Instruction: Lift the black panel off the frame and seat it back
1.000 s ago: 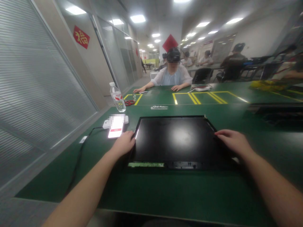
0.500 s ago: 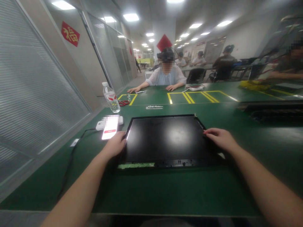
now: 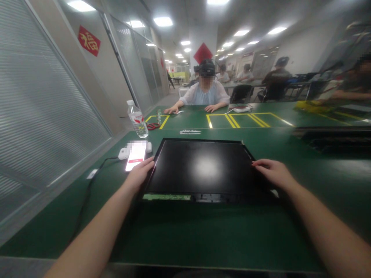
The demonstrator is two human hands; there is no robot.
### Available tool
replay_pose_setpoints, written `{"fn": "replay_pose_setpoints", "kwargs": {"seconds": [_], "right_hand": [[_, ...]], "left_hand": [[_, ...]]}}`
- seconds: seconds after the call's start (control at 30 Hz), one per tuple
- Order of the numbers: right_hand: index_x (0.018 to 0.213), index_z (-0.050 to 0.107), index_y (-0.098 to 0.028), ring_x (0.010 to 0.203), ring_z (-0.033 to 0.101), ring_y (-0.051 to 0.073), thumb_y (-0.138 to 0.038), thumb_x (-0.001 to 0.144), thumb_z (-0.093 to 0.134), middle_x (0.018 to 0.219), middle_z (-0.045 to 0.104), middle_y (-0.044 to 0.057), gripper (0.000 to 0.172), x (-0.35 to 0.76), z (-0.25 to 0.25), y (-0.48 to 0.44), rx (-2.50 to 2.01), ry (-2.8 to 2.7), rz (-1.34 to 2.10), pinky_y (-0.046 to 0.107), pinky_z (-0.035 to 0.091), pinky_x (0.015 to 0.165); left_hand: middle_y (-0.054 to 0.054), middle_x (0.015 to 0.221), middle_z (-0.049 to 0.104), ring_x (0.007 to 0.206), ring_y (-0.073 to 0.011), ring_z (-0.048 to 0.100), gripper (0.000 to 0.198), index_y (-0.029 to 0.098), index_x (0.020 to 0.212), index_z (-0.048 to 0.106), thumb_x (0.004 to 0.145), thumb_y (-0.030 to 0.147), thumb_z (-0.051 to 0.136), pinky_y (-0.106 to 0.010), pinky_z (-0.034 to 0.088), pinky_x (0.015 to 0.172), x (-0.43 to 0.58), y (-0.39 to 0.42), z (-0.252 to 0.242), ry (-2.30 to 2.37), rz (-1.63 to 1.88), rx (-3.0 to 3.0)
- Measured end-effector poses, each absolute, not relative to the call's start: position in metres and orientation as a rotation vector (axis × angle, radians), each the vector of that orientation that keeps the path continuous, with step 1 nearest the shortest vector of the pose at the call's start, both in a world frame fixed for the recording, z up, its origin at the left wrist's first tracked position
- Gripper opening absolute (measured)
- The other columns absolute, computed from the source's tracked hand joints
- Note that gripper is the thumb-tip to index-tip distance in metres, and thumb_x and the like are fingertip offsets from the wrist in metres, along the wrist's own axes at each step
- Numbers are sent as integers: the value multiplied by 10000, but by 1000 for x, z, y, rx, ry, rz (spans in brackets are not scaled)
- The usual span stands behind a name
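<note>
A black flat display panel (image 3: 179, 166) with a glossy screen lies face up in front of me on the green table. Along its near edge runs a green strip (image 3: 166, 197) that looks like a circuit board. My left hand (image 3: 141, 173) is closed on the panel's left edge, fingertips on the frame and the rest of the grip partly hidden. At the right edge, the thumb and fingers of my right hand (image 3: 274, 172) pinch the frame. Whether the panel is raised off the table I cannot tell.
Left of the panel are a lit phone (image 3: 136, 156), a white power strip (image 3: 123, 153) with a black cable (image 3: 87, 193), and a water bottle (image 3: 137, 119). Red-handled scissors (image 3: 153, 126) lie behind. Dark long parts (image 3: 333, 139) lie right. A person (image 3: 205, 92) sits opposite.
The panel's tilt has shifted slightly: two bright reflections on the screen are now one near its middle, and its near edge appears a little higher. Both hands stay at its sides.
</note>
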State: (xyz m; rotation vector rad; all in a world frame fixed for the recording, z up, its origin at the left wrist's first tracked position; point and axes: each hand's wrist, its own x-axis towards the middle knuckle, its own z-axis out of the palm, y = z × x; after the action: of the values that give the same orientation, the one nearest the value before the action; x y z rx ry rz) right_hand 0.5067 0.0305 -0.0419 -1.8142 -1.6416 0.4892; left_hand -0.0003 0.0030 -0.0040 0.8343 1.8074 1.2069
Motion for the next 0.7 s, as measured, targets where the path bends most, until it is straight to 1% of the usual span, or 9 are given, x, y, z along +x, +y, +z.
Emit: {"fn": "replay_pose_setpoints", "kwargs": {"seconds": [0.07, 0.17, 0.27, 0.37, 0.4, 0.47, 0.53, 0.6, 0.7], "right_hand": [[846, 848, -283, 956, 774, 312, -440, 758, 647, 1037, 847, 59, 270, 506, -41, 30, -1819, -1639, 489, 459, 601, 933], [846, 848, -281, 951, 773, 306, -429, 769, 648, 1032, 846, 59, 260, 505, -39, 29, -1830, -1634, 490, 453, 603, 928], [849, 850, -277, 937, 772, 302, -412, 775, 644, 1018, 845, 57, 257, 504, -38, 28, -1847, -1636, 489, 447, 605, 911], [850, 852, -274, 926, 774, 305, -412, 778, 642, 1002, 844, 58, 262, 505, -40, 29, -1841, -1636, 489, 442, 606, 885], [846, 852, -275, 928, 776, 308, -417, 777, 643, 1001, 845, 59, 262, 506, -41, 29, -1831, -1639, 485, 443, 605, 883], [840, 851, -277, 932, 779, 312, -431, 773, 648, 1001, 847, 58, 263, 508, -43, 31, -1807, -1650, 470, 443, 603, 882], [840, 849, -278, 925, 781, 312, -444, 768, 652, 996, 848, 58, 267, 509, -45, 32, -1794, -1662, 455, 441, 604, 876], [843, 848, -278, 924, 780, 309, -450, 769, 649, 994, 847, 58, 273, 510, -47, 33, -1790, -1670, 439, 438, 605, 883], [842, 844, -275, 921, 776, 308, -448, 773, 644, 990, 845, 61, 273, 510, -47, 33, -1803, -1674, 426, 442, 607, 903]], "left_hand": [[-85, 940, 869, 699, -219, 796, 468, 185, 1446, 744, 979, 183, 716, -306, 639, 662, 5, 2, -1, 1743, 1233, 756], [-67, 866, 854, 656, -196, 787, 472, 167, 1447, 727, 976, 138, 721, -255, 616, 587, 7, 3, 1, 1669, 1265, 720], [-71, 886, 856, 688, -204, 810, 534, 158, 1500, 666, 971, 150, 736, -249, 620, 580, 1, 6, -5, 1572, 1251, 694], [-88, 973, 865, 740, -227, 831, 589, 167, 1497, 658, 932, 228, 812, -277, 647, 619, -8, 11, -14, 1463, 1217, 726], [-94, 1000, 866, 746, -231, 833, 620, 169, 1504, 652, 917, 250, 835, -287, 656, 636, -11, 13, -17, 1427, 1203, 748], [-97, 1025, 865, 734, -233, 830, 745, 184, 1575, 589, 888, 257, 867, -296, 660, 642, -16, 15, -22, 1407, 1190, 773], [-79, 991, 862, 667, -225, 812, 890, 222, 1660, 488, 860, 212, 877, -300, 649, 603, -19, 16, -24, 1433, 1186, 777], [-51, 924, 852, 587, -214, 781, 981, 260, 1695, 435, 824, 141, 870, -298, 633, 554, -19, 14, -25, 1434, 1167, 781], [-30, 848, 838, 539, -207, 760, 997, 256, 1672, 470, 775, 78, 866, -290, 625, 523, -15, 9, -21, 1361, 1142, 795]]}}
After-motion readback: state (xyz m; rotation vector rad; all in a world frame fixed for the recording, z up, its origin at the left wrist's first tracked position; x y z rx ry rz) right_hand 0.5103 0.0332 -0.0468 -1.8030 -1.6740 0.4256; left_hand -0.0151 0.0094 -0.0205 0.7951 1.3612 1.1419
